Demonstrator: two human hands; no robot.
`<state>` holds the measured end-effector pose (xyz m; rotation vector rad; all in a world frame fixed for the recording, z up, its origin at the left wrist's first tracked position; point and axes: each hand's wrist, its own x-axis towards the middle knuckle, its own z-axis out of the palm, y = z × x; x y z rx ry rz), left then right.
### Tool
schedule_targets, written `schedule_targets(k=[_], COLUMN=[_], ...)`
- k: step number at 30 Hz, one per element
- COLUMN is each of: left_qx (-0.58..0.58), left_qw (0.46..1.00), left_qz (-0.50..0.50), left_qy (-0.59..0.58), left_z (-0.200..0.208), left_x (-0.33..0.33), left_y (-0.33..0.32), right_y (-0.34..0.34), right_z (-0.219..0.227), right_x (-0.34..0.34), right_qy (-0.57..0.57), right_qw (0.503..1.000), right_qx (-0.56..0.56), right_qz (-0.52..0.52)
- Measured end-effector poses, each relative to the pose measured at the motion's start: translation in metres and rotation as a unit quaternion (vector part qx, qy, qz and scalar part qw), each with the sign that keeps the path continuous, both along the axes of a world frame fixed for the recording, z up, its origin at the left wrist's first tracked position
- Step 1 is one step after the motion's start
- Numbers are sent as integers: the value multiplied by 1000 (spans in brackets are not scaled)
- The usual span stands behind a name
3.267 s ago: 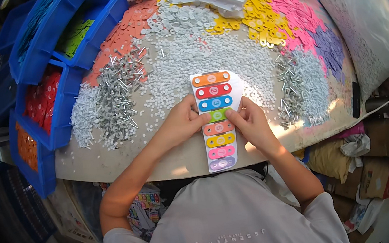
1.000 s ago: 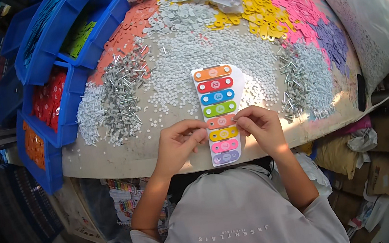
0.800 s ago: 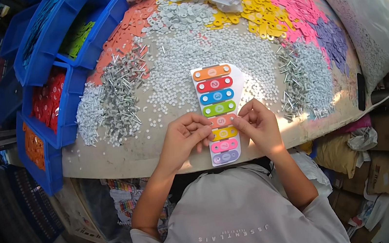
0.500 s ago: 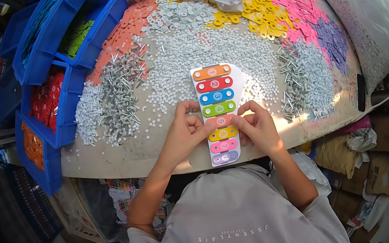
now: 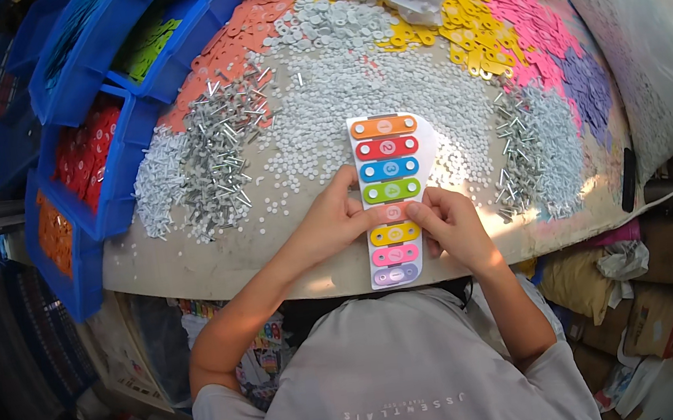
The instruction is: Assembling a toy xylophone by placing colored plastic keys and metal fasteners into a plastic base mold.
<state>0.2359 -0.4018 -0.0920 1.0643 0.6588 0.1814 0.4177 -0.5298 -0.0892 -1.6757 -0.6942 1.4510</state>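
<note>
A toy xylophone (image 5: 428, 147) with a white tapered base and a column of coloured bars stands upright in my view, near the table's front edge. White caps show on the ends of the orange, red, blue and green bars; the yellow, pink and purple bars show open holes. My left hand (image 5: 338, 225) is closed on its left edge, thumb on the left end of the salmon bar (image 5: 389, 213). At that bar's other end, my right hand (image 5: 456, 226) is closed, thumb and fingers pinched at the edge. Any small piece under the fingertips is hidden.
White caps (image 5: 353, 80) spread across the table, flanked by piles of metal pins (image 5: 215, 162) and white pins (image 5: 557, 155). Yellow (image 5: 483, 29), pink and purple bars lie at the back right. Blue bins (image 5: 123, 174) line the left; a filled clear bag (image 5: 642, 42) stands right.
The view has shifted slightly. Both hands stay at the salmon bar; my right hand's fingers have curled in lower, and my left hand's fingers have drawn closer to the xylophone's edge.
</note>
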Motion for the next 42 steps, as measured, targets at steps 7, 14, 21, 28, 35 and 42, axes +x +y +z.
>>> schedule_targets(k=[7, 14, 21, 28, 35, 42], left_qx=[46, 278, 566, 624, 638, 648], left_qw=[999, 938, 686, 618, 583, 549], left_qz=[-19, 166, 329, 273, 249, 240], left_qy=[0, 124, 317, 393, 437, 471], left_z=[-2, 12, 14, -4, -8, -14], left_x=[-1, -54, -156, -179, -174, -176], left_y=[0, 8, 61, 64, 62, 59], right_y=[-5, -26, -56, -53, -48, -49], right_z=[-1, 5, 2, -6, -2, -3], right_x=[1, 62, 154, 165, 167, 171], right_qy=[19, -435, -757, -704, -711, -708], right_qw=[999, 887, 647, 704, 695, 700], right_qx=[9, 120, 57, 64, 83, 67], right_qz=[-33, -98, -67, -73, -70, -67])
